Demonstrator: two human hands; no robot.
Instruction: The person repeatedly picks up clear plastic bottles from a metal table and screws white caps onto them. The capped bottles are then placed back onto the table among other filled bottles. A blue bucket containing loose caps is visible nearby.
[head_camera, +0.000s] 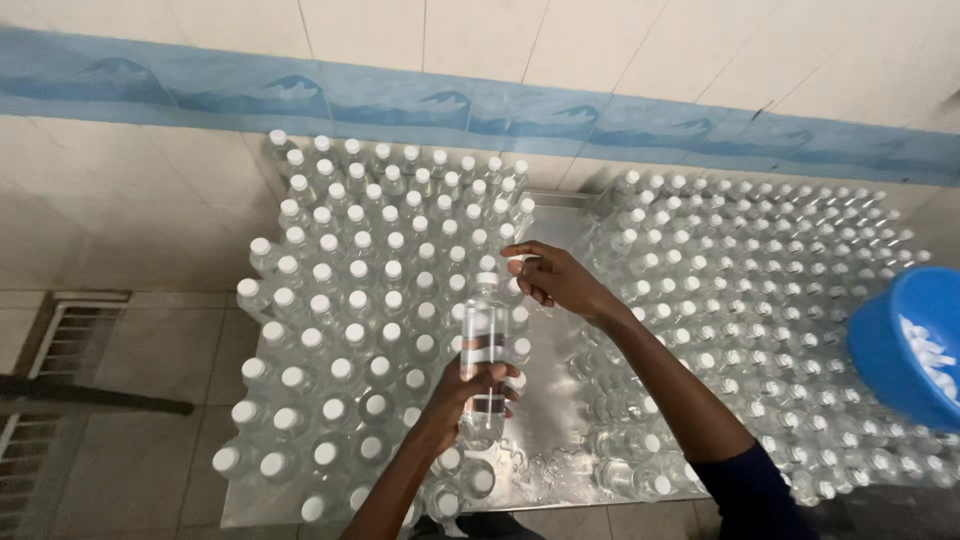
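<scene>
Clear plastic bottle (484, 355) with white cap, held upright above the bare strip of a metal table (548, 400). Gripped round its lower body by the left hand (465, 395), fingers wrapped closed. Right hand (562, 283) just beside the cap, fingers curled, possibly touching it; hard to tell. Capped bottles (350, 330) packed left, more bottles (760, 300) right. Blue bowl (890, 345) of white caps at far right.
</scene>
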